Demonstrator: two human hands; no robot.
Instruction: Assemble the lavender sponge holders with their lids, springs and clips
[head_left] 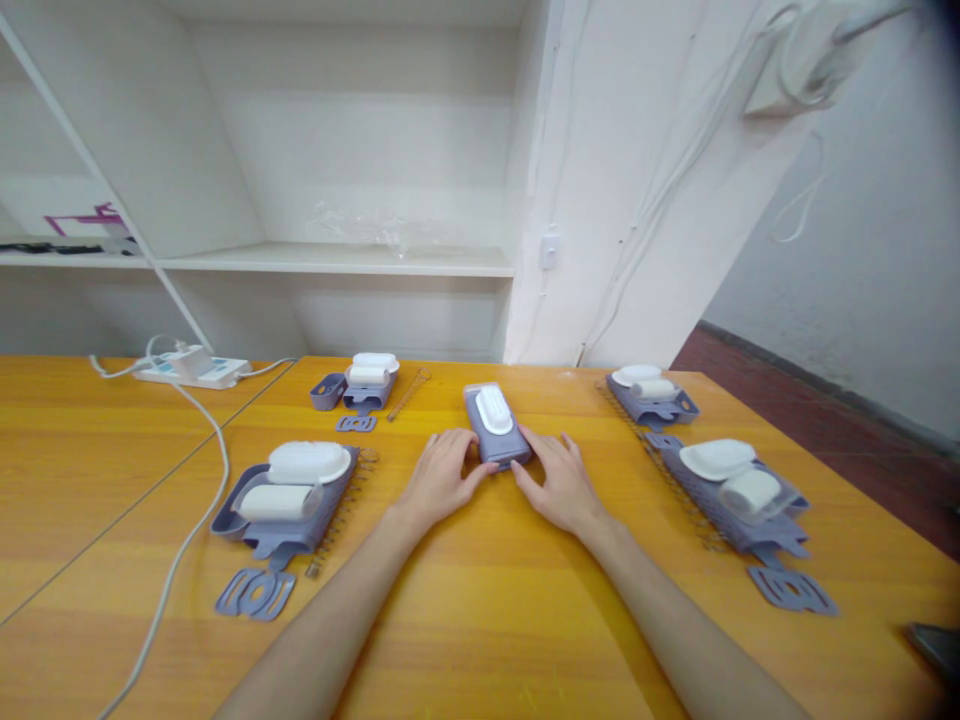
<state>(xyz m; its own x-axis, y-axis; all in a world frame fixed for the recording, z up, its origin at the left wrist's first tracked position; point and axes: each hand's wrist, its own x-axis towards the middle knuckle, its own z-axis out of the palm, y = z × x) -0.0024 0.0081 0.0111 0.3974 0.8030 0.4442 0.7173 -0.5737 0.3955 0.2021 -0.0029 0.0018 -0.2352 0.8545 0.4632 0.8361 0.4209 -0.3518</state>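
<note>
At the middle of the table lies a grey-purple plastic case [498,448] with a white ribbed oval piece [494,410] on its top. My left hand [444,472] grips the case's near left side, thumb at the front edge. From the other side, my right hand [556,478] holds the near right corner, its thumb also by the front edge. The fingers are curved around the case, and its underside is hidden.
Similar grey-purple part sets with white ovals and rolls lie at left [289,495], back left [367,380], back right [649,395] and right [742,490]. A power strip [196,370] with a white cable [217,470] lies left. A dark object [934,645] sits near the right edge.
</note>
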